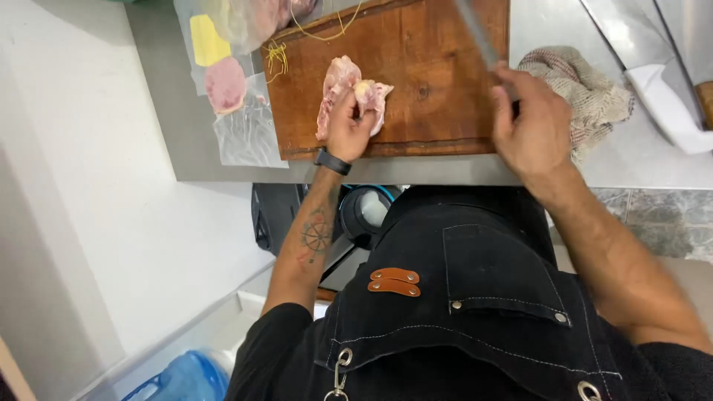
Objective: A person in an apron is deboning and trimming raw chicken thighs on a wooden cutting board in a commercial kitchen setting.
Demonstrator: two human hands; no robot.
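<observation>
The raw chicken piece point(343, 100) lies on the near left part of the wooden cutting board point(416, 74), pale pink with a yellowish patch of fat or skin. The board sits on a steel counter point(639, 156) whose near edge runs just beyond the person's black apron point(475, 297); set this close, it likely keeps the work within easy reach of both arms.

The right hand point(531, 122) hovers over the board's right edge, its grip wrapped round the handle of a knife point(479, 33). The blade slants up and away and is blurred, so its length and edge cannot be made out, and its tip is cut off at the top of the view. The left hand point(350, 126), a dark band at the wrist, presses on the meat, its grip pinching the near end of the piece, seemingly to steady it clear of the blade.

A crumpled cloth point(587, 89) lies on the counter just right of the board, handy for wiping. Left of the board, clear plastic bags point(238, 119) hold a yellow slice and a pink round slice, probably cheese and ham, though that is hard to say. More bagged meat and some yellow string point(276, 56) sit at the board's far left corner, partly out of view. A white object at the far right is too cropped to identify.
</observation>
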